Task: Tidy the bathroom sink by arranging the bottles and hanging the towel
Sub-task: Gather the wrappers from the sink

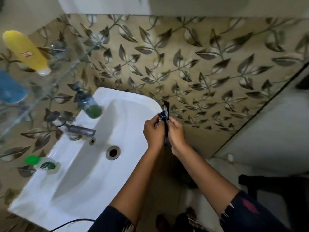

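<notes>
At the centre of the frame, both hands pinch a small crumpled black wrapper [164,113] beside the right edge of a white sink [80,181]; the left hand [153,131] and right hand [176,133] have their fingers closed on it. Four bottles show at the left: a yellow bottle [26,51] and a blue bottle [10,87] on a glass shelf [66,71], a green pump bottle [89,104] and a green-capped bottle [43,164] on the sink rim. Leaf-patterned tiles [184,64] cover the wall
</notes>
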A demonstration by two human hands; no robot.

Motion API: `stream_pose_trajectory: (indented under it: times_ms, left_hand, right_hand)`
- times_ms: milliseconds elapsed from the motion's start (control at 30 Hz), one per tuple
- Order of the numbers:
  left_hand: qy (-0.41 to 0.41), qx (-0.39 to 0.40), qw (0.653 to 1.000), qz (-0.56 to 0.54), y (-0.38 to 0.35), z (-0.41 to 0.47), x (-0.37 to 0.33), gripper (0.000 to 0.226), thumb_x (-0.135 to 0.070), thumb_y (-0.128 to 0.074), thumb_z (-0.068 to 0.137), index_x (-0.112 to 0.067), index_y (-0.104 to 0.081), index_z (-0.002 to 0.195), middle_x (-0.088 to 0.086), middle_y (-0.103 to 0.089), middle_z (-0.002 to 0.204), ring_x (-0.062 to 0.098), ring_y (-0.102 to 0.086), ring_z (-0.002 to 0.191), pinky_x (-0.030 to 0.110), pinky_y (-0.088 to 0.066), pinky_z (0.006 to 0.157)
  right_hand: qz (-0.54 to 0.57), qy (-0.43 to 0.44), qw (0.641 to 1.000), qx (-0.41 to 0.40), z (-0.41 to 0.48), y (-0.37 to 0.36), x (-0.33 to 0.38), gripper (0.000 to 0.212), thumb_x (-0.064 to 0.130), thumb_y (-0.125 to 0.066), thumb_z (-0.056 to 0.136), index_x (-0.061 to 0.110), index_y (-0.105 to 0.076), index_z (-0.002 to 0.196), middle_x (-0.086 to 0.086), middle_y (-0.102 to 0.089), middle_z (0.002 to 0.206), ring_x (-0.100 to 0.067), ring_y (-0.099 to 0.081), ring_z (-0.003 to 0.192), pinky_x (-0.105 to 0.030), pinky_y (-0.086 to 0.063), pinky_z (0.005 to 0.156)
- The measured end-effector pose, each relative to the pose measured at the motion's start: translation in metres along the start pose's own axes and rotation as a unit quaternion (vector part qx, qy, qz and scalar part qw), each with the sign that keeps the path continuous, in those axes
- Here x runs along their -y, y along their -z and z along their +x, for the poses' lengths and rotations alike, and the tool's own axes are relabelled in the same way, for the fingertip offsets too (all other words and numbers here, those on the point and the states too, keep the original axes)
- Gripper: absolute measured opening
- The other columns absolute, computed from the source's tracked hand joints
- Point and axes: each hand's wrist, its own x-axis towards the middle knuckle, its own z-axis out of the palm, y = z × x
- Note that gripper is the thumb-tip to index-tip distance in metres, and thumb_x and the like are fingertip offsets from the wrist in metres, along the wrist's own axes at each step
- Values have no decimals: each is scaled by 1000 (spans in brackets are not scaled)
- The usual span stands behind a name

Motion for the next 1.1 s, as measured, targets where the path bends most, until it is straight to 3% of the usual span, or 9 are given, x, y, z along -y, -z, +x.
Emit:
stream_pose_trajectory:
  times_ms: [167, 267, 367, 567, 667, 733, 833, 900, 1100]
  left_hand:
    - [24, 68, 997, -27, -63, -18, -7, 28, -9, -52, 92, -11, -66, 115, 8, -69, 110, 21, -63, 100, 33, -50, 88]
    - [59, 89, 994, -33, -96, -30, 2, 22, -7, -50, 92, -7, -67, 107, 8, -69, 107, 19, -62, 98, 27, -47, 84]
    - [94, 123, 988, -20, -126, -38, 18, 20, -9, -48, 94, -8, -68, 99, 6, -67, 96, 19, -60, 91, 26, -45, 77]
    - [211, 186, 959, 28, -173, -46, 55, 25, -14, -46, 94, -8, -70, 96, 12, -67, 93, 28, -61, 88, 34, -48, 75]
    - [311, 222, 924, 19, -186, -45, 71, 22, -14, -47, 94, -4, -67, 93, 11, -57, 80, 23, -54, 72, 27, -41, 62]
    - [332, 260, 906, 31, -193, -45, 81, 24, -14, -46, 96, -4, -60, 79, 13, -53, 74, 23, -52, 68, 28, -40, 60]
    - [380, 266, 886, -14, -200, -49, 94, 26, -10, -46, 93, -6, -61, 73, 16, -58, 77, 27, -55, 77, 33, -43, 70]
    - [414, 267, 869, -47, -206, -49, 103, 24, -11, -46, 93, -6, -63, 76, 16, -59, 77, 28, -55, 69, 30, -45, 66]
    - [463, 250, 846, -83, -224, -44, 144, 37, -24, -39, 98, -6, -65, 79, 13, -64, 74, 25, -59, 66, 26, -48, 55]
  right_hand:
    - [32, -39, 996, -72, 20, 65, 0, 30, 11, -37, 96, 19, -65, 102, -9, -68, 101, -24, -66, 89, -35, -52, 80]
    - [30, -60, 988, -142, 36, 101, -14, 25, 9, -41, 95, 15, -54, 115, -3, -63, 97, -16, -62, 77, -29, -51, 70]
    - [33, -85, 976, -196, 49, 132, -32, 15, 6, -43, 93, 18, -47, 101, -5, -56, 96, -13, -55, 73, -22, -42, 58]
    - [27, -202, 960, -193, 62, 179, -64, 19, 10, -40, 95, 9, -59, 98, -19, -59, 105, -32, -59, 98, -39, -48, 80]
    - [61, -268, 946, -174, 66, 201, -78, 35, 16, -37, 95, 6, -64, 75, -12, -65, 72, -26, -61, 65, -24, -51, 55]
    - [102, -302, 935, -154, 70, 214, -92, 44, 18, -31, 96, 9, -62, 65, -5, -64, 51, -19, -58, 47, -16, -46, 39]
    - [116, -329, 927, -139, 78, 228, -113, 46, 22, -28, 98, 8, -66, 76, -9, -66, 71, -24, -60, 63, -28, -49, 57]
    - [111, -343, 923, -136, 86, 235, -129, 42, 24, -31, 98, 6, -67, 87, -13, -63, 80, -29, -58, 71, -34, -47, 67]
    - [69, -375, 913, -145, 110, 250, -171, 40, 31, -35, 96, 6, -63, 83, -16, -61, 90, -29, -55, 73, -31, -45, 62]
